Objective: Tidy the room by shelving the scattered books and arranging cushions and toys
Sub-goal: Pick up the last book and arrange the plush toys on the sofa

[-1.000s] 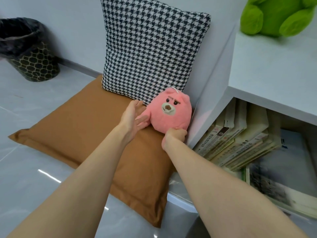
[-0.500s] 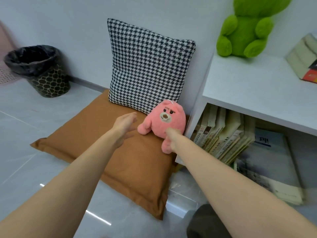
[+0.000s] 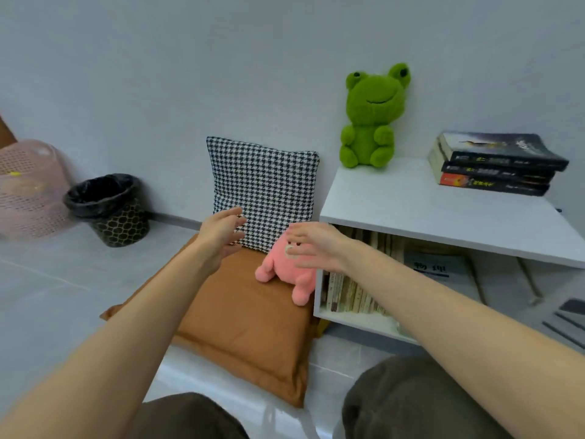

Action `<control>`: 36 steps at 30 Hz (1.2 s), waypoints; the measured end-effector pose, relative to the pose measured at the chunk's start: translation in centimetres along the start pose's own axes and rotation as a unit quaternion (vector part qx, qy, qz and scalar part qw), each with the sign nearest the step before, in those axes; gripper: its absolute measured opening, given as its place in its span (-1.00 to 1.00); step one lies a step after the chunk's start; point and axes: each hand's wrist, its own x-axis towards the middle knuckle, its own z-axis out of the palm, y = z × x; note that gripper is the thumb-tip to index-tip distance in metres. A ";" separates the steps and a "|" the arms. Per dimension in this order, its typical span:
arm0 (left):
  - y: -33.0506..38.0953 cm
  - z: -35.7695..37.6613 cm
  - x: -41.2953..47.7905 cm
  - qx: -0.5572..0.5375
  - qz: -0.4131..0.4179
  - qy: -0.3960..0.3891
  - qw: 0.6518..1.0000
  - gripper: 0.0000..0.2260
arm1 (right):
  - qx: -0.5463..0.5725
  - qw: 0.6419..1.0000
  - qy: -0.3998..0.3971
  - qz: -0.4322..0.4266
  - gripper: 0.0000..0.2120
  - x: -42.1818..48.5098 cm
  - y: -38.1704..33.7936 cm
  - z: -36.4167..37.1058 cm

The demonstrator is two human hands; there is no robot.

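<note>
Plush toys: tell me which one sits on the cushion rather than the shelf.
The pink plush. It sits on the brown floor cushion, against the houndstooth pillow; the green frog plush sits on top of the white shelf.

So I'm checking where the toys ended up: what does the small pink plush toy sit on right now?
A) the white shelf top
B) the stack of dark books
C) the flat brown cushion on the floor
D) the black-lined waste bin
C: the small pink plush toy sits on the flat brown cushion, in front of the houndstooth pillow and beside the white shelf unit.
</note>
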 end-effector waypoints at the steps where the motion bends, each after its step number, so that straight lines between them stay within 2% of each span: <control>1: 1.2 0.3 -1.3 -0.004 0.011 -0.003 1.000 -0.68 | 0.010 1.000 0.010 -0.017 -0.65 -1.7 -0.8 -0.5; 10: 8.6 4.4 -9.8 -0.020 0.098 -0.059 0.993 -0.68 | 0.087 0.983 0.116 -0.112 -0.79 -12.1 -5.7 -5.6; 15: 11.3 6.6 -12.1 -0.025 0.121 -0.091 0.988 -0.69 | 0.109 0.972 0.152 -0.141 -0.77 -14.6 -6.7 -8.0; 19: 12.3 8.2 -12.4 -0.032 0.135 -0.088 0.986 -0.68 | 0.108 0.966 0.170 -0.164 -0.73 -14.6 -7.2 -9.3; 25: 12.2 9.8 -8.4 -0.031 0.140 -0.080 0.986 -0.68 | 0.101 0.959 0.187 -0.189 -0.72 -11.0 -8.2 -10.2; 30: 12.6 12.4 -0.5 -0.009 0.126 -0.097 0.987 -0.70 | 0.108 0.952 0.216 -0.188 -0.76 -3.8 -9.6 -11.2; 36: 15.0 16.2 6.1 -0.022 0.044 -0.102 0.994 -0.67 | 0.107 0.959 0.218 -0.146 -0.72 1.0 -11.5 -13.9</control>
